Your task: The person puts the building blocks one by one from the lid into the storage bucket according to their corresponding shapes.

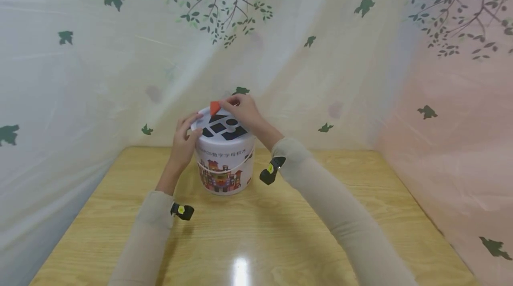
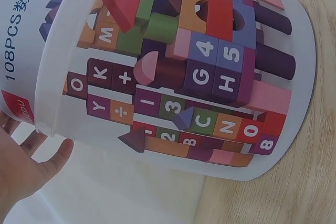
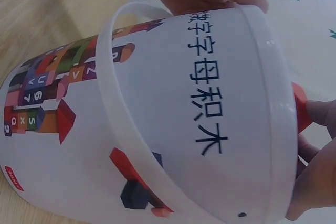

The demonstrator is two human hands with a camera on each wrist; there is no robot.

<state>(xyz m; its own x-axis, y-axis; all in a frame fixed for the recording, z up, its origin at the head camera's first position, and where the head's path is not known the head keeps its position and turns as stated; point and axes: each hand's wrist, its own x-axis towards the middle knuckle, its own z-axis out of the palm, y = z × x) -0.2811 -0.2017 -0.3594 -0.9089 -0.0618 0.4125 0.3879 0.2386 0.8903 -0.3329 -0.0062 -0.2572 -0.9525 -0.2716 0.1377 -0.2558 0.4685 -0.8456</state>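
A white bucket (image 1: 224, 157) printed with pictures of toy blocks stands upright on the table. Its white lid (image 1: 206, 122) has several dark cut-out shapes, among them a triangle, a square and a circle. At the lid's far side my right hand (image 1: 246, 111) pinches a red triangular block (image 1: 214, 107) between thumb and fingers; the block overlaps the lid's back edge. My left hand (image 1: 184, 141) rests on the lid's left rim with fingers spread. In the right wrist view the red block (image 3: 301, 107) shows only partly, behind the rim.
The bucket's white handle (image 1: 219, 172) hangs down its front. Under it lies a wood-grain table (image 1: 320, 214). A pale curtain (image 1: 312, 72) with printed leaves and branches rises behind the table and along its sides. Both wrists carry small black cameras (image 1: 182, 210).
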